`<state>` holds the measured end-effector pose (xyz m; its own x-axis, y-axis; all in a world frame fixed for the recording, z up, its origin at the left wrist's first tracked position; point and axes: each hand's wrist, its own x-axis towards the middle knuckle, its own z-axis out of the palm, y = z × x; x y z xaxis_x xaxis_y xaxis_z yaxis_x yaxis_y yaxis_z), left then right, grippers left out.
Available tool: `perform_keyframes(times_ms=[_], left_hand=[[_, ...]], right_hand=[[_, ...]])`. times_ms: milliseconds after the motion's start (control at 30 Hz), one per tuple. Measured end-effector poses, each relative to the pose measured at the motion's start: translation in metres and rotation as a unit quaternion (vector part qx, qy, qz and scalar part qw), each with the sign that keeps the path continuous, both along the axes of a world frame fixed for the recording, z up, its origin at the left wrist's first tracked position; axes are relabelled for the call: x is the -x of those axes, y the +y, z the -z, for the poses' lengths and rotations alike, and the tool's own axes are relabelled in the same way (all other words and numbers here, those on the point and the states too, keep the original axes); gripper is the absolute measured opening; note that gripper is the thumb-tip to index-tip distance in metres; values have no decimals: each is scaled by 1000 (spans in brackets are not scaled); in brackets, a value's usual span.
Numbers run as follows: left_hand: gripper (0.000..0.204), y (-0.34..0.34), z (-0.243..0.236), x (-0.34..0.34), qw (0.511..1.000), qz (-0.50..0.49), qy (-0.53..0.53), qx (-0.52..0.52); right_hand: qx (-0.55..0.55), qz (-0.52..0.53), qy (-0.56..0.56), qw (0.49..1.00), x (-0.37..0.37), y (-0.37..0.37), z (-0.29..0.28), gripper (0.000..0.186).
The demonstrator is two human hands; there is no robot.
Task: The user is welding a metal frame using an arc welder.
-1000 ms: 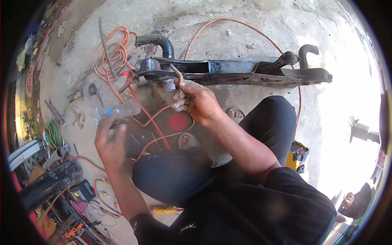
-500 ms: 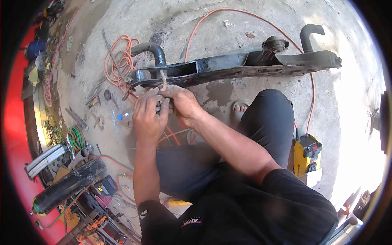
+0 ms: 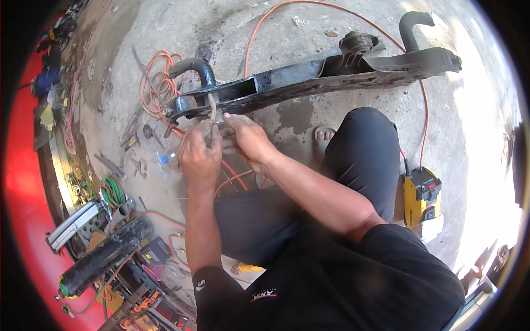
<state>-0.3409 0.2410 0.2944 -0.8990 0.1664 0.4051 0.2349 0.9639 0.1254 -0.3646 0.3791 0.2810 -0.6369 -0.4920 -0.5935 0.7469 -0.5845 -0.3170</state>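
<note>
A long black metal crossmember point(image 3: 298, 80) with bent tube ends lies across the floor in front of me. At its left end a slim, bent, tan-grey rod point(image 3: 213, 106) stands against the metal. My left hand point(image 3: 199, 153) curls around the lower end of this rod. Just right of it, my right hand point(image 3: 249, 141) is bent beneath the edge of the crossmember, thumb pointing at a small grey piece beside the rod. The right fingers are partly hidden, so what they grip is unclear.
An orange hose point(image 3: 156, 83) lies coiled left of the crossmember. Loose hand tools point(image 3: 110, 165) and a blue-capped bottle point(image 3: 169, 158) are nearby. A black gas cylinder point(image 3: 107, 255) lies at lower left. A yellow-black machine point(image 3: 422, 196) stands right of my knee.
My hands have drawn slightly apart, and the right thumb has moved off the rod and straightened. More of the rod shows. The whole view has shifted a little.
</note>
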Motion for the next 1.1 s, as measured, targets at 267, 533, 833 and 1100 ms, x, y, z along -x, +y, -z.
perform_keyframes(times_ms=[267,533,833,1100], left_hand=[[23,-19,16,1,999,-2,27,28],[18,-31,7,8,999,-15,10,34],[19,-20,16,5,999,-23,-6,29],[22,-21,11,4,996,-60,-20,55]], right_hand=[[-325,-27,426,844,-39,242,-53,35],[-756,-385,126,514,-106,496,70,35],[-646,-540,78,534,-155,513,155,32],[-530,-716,98,444,-142,497,169,27]])
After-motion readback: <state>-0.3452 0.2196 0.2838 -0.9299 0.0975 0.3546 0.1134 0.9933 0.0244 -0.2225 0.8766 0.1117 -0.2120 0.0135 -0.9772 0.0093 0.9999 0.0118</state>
